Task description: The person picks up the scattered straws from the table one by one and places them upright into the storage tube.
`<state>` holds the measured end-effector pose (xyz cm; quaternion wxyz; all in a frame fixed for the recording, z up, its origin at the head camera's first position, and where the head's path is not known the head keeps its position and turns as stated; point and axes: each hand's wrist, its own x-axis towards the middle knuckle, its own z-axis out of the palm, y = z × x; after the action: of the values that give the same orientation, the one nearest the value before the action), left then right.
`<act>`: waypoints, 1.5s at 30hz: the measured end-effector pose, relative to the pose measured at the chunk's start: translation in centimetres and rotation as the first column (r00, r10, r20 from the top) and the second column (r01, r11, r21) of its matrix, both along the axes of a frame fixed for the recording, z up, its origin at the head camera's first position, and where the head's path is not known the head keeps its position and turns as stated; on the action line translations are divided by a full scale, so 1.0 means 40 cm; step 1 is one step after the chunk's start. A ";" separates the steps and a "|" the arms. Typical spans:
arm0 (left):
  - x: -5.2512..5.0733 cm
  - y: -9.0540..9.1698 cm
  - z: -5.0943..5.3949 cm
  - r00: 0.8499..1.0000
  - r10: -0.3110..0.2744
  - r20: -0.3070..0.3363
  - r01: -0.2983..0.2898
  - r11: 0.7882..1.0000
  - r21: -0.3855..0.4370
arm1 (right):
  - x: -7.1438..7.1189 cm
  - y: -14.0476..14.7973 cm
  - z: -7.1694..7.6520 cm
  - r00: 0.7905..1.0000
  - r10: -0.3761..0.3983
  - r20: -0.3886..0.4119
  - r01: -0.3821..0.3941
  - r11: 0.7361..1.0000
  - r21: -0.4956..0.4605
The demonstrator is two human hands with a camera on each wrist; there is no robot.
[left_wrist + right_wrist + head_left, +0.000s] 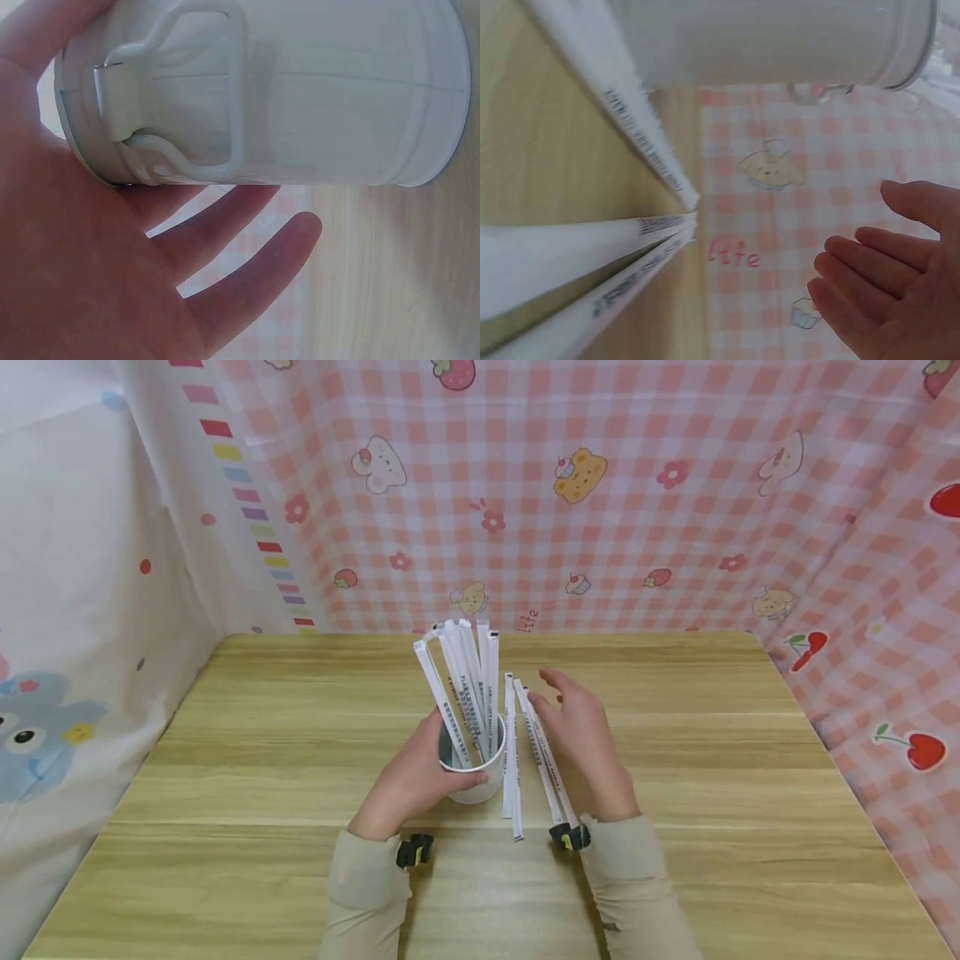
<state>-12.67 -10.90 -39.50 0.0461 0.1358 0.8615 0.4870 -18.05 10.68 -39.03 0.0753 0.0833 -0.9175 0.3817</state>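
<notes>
A white metal bucket (485, 783) stands on the table, filled with several slim paper-wrapped sticks (467, 693) printed in black. My left hand (408, 777) grips it near the rim from the left, thumb in front. In the left wrist view, a looped wire handle (238, 90) shows on the bucket's side. To the right of the bucket lie more wrapped sticks (511, 752), and another pair (543, 760) slants beside them. My right hand (585, 739) hovers just right of that pair, fingers relaxed; in the right wrist view the hand (889, 281) holds nothing.
The wood-grain table (720, 777) reaches back to a pink checked cloth (637, 543) hanging behind it. A white cloth (90, 527) hangs on the left side. Dark wrist devices (415, 851) sit at both sleeve cuffs.
</notes>
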 end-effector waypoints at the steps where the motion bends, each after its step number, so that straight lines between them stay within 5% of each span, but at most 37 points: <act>1: 0.000 0.000 0.000 1.000 0.001 -0.001 -0.001 1.000 -0.002 | -0.003 0.002 -0.006 1.000 0.001 0.006 -0.001 1.000 0.005; 11: 0.000 -0.002 -0.001 1.000 0.001 -0.001 -0.001 1.000 -0.010 | -0.022 0.008 -0.071 0.986 -0.011 0.164 0.005 0.999 0.039; 22: 0.002 0.001 -0.001 1.000 0.011 -0.007 -0.011 1.000 -0.025 | -0.035 0.010 -0.120 0.975 -0.026 0.220 0.009 0.997 0.079; 45: 0.002 -0.001 -0.003 1.000 0.020 -0.009 -0.020 0.999 -0.035 | -0.038 0.033 -0.142 0.944 -0.203 0.259 0.156 0.969 0.191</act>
<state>-12.59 -10.95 -39.64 0.0400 0.1285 0.8714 0.4717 -19.57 12.01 -44.72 -0.0263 -0.0489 -0.9516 0.3023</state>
